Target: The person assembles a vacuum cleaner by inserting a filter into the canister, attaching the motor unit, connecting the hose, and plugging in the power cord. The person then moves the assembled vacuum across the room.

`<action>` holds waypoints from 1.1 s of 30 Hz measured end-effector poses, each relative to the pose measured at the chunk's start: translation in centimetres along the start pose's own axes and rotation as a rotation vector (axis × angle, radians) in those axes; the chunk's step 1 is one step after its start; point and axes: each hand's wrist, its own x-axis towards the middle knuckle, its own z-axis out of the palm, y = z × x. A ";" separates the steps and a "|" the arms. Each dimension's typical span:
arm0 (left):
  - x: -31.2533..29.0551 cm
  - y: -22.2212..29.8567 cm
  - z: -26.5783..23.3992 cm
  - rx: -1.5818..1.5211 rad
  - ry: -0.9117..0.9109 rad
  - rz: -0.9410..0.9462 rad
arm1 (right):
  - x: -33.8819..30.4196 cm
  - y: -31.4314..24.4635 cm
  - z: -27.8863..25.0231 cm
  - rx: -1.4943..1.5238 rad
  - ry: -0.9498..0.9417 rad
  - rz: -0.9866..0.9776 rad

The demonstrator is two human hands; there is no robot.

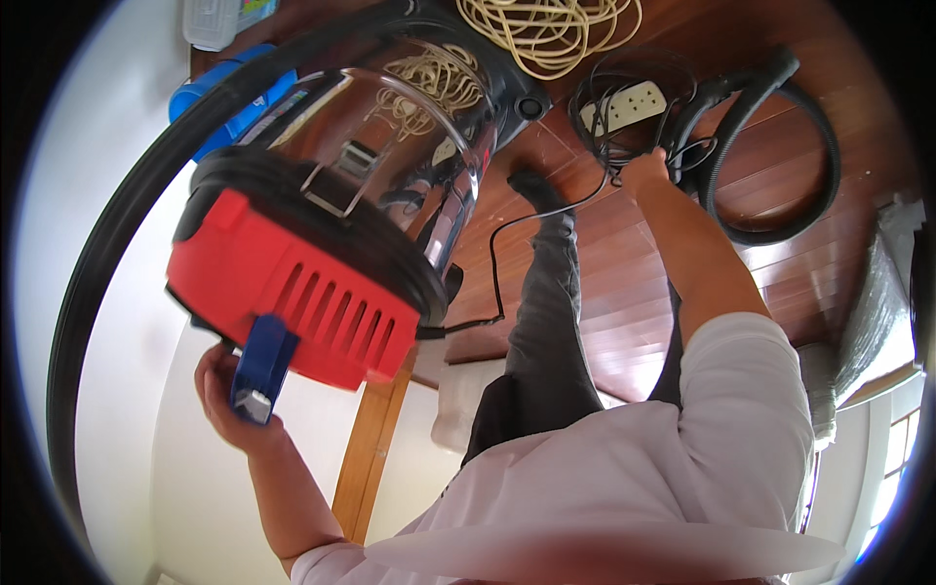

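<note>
My left hand (226,398) grips the blue handle (261,367) on the red motor head (292,292) of a canister vacuum cleaner with a shiny steel drum (409,127). The machine fills the left half of the head view, lifted and tilted. My right hand (645,172) reaches far out, in a white sleeve, and closes on a bundle of black cord (609,146) coiled around a white power strip (624,105) on the wooden floor. A thin black cable (495,263) runs from that bundle back to the vacuum.
A thick black hose (780,195) loops on the reddish wood floor (604,292) beside the power strip. A coil of cream cord (551,34) lies beyond. A blue object (219,93) and a clear plastic box (210,21) sit far left. My grey trouser leg (551,312) stands mid-frame.
</note>
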 end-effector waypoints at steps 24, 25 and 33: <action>-0.5 1.2 -1.4 0.299 -0.230 0.256 | -70.1 1.4 2.9 1.440 1.637 0.565; -0.8 0.9 -1.7 0.351 -0.255 0.368 | -70.9 1.3 2.7 1.472 1.705 0.515; -1.6 2.2 -3.1 0.574 -0.438 0.420 | -65.8 2.7 -9.0 1.747 1.979 0.281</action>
